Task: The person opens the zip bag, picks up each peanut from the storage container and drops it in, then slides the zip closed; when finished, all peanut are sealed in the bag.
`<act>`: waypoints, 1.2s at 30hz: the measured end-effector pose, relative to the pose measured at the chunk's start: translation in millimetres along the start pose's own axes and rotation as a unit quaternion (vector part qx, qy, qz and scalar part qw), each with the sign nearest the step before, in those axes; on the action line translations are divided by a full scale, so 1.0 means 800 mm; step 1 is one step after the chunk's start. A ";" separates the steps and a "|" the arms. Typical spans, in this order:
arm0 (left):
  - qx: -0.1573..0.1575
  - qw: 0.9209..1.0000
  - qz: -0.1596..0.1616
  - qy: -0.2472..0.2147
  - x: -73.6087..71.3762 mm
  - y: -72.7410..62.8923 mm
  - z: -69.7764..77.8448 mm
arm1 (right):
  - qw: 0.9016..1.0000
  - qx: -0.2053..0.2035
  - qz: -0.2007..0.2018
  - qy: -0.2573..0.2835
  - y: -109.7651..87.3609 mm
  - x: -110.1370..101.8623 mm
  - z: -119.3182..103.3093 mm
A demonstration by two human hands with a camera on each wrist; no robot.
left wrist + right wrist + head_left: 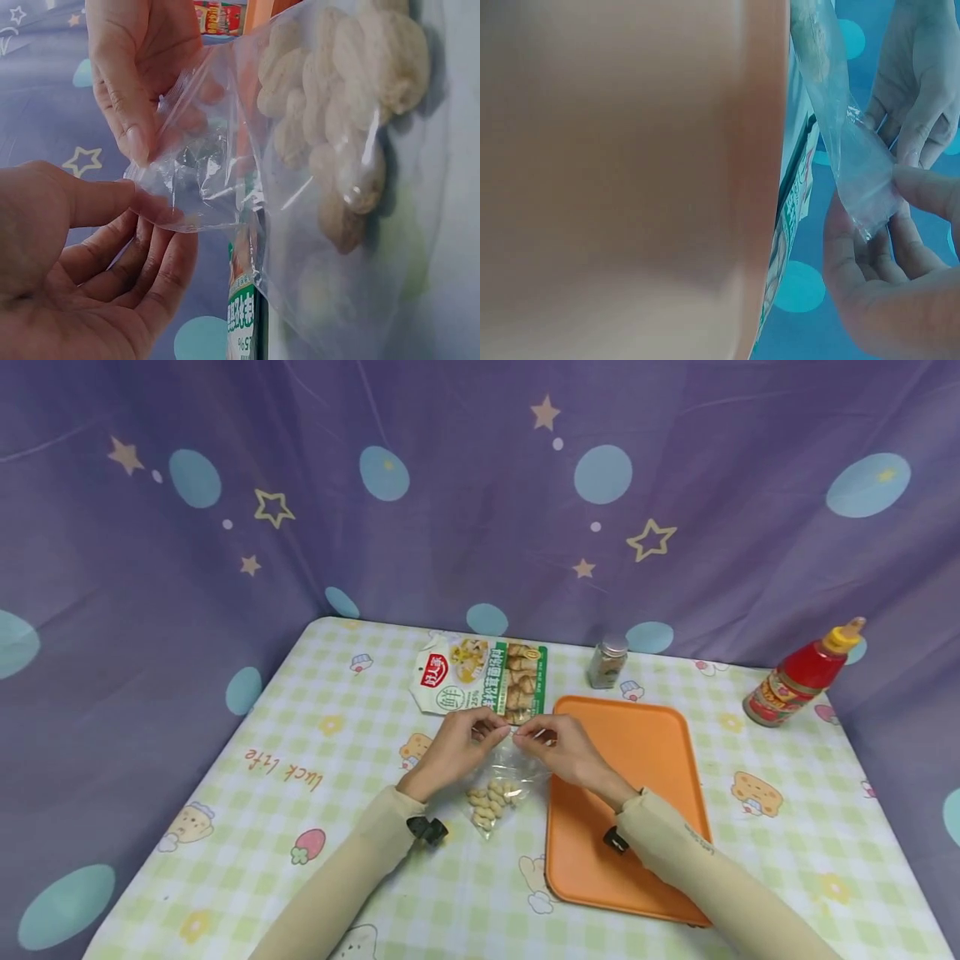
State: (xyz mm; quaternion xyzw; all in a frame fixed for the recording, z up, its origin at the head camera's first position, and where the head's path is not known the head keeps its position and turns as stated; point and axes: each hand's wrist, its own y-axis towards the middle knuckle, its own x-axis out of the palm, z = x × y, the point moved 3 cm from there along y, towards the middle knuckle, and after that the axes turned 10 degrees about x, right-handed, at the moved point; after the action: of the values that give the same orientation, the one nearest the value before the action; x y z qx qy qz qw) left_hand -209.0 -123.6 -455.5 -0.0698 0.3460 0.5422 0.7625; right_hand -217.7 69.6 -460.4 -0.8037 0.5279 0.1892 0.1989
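A clear plastic bag of peanuts (491, 800) lies on the tablecloth just left of the orange tray. My left hand (459, 752) pinches the bag's top edge between thumb and fingers. Close beside it, my right hand (566, 750) pinches the same edge, the fingertips of both hands nearly meeting. In the left wrist view the upper part of the bag (202, 161) is raised and creased between the hands, while the peanuts (352, 105) sit in its lower part. The right wrist view shows the bag's edge (870, 180) between thumb and fingers of the right hand (900, 277).
The orange tray (622, 877) lies under the right forearm. Behind the hands is a printed food packet (480, 677). A small spice jar (607, 662) stands at the back, and a red sauce bottle (801, 681) with a yellow cap at the right. A purple curtain (480, 552) hangs behind the table.
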 end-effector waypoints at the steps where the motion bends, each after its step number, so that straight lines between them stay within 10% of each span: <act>1: -0.003 1.000 0.000 -0.001 0.000 0.000 0.000 | 1.000 0.003 0.002 0.001 -0.001 0.000 0.000; 36: -0.044 0.998 0.033 -0.004 -0.010 -0.003 0.002 | 0.999 0.020 -0.041 -0.012 0.002 0.009 -0.017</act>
State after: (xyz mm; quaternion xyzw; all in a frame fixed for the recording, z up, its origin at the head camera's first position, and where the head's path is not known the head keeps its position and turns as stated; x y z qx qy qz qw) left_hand -207.2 -130.0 -449.9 -0.0901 0.3206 0.5820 0.7418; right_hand -215.2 56.0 -452.6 -0.8183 0.4958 0.1799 0.2284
